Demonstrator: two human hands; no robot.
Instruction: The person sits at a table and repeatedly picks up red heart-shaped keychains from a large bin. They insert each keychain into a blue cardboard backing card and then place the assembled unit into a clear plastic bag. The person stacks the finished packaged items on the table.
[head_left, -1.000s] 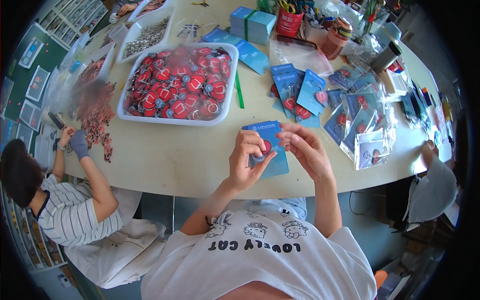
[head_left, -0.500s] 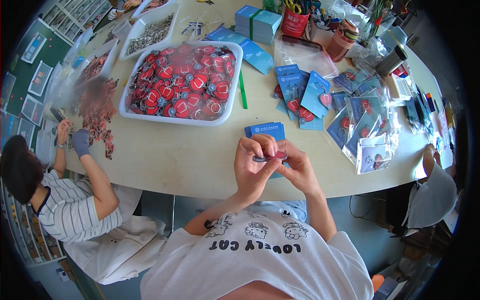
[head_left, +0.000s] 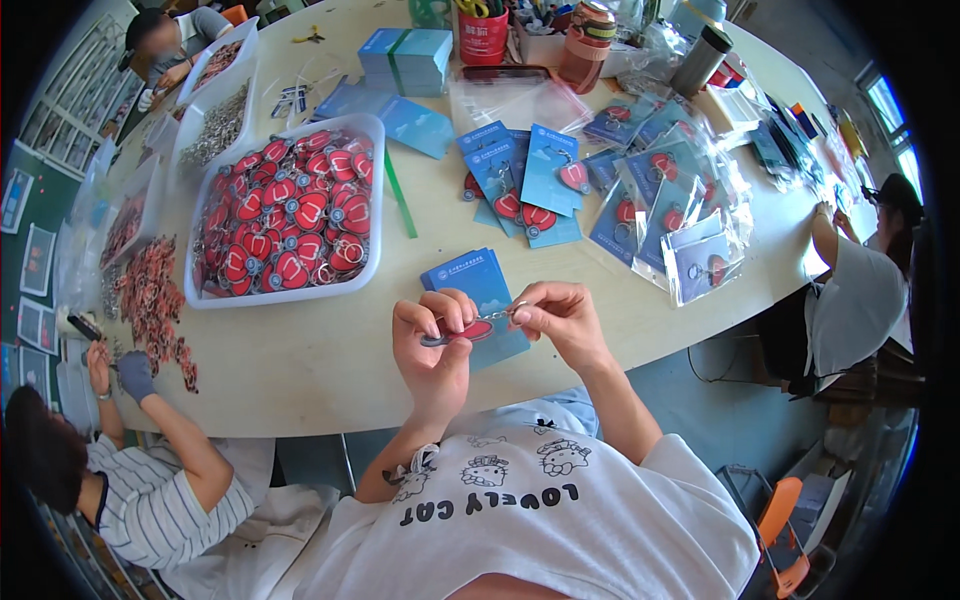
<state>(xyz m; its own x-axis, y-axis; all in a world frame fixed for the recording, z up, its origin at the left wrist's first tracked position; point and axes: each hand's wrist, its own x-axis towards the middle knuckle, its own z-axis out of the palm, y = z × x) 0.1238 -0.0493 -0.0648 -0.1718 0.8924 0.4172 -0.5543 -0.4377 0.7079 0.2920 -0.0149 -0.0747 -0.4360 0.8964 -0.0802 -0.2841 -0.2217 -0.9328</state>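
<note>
A red and grey keychain (head_left: 476, 331) stretches between my two hands over the table's near side. My left hand (head_left: 436, 350) pinches its flat charm between thumb and fingers. The metal ring and short chain at its other end are gripped by my right hand (head_left: 556, 318), fingertips together. Below and behind my hands lies a small stack of blue cards (head_left: 483, 283), partly hidden by them. To the left stands a white plastic bin (head_left: 372, 240) heaped with similar red keychains (head_left: 285, 215).
Blue cards with keychains (head_left: 550, 170) and clear-bagged ones (head_left: 690, 245) lie to the right. Farther back are a banded card stack (head_left: 405, 62), a red pen holder (head_left: 482, 38) and bottles. A co-worker in a striped shirt (head_left: 165, 500) sits left beside loose keychain parts (head_left: 150, 285); others work farther off.
My right hand has drawn away from the left, now holding the ring with the chain pulled out straight. The whole view has shifted, so the table's things appear farther left.
</note>
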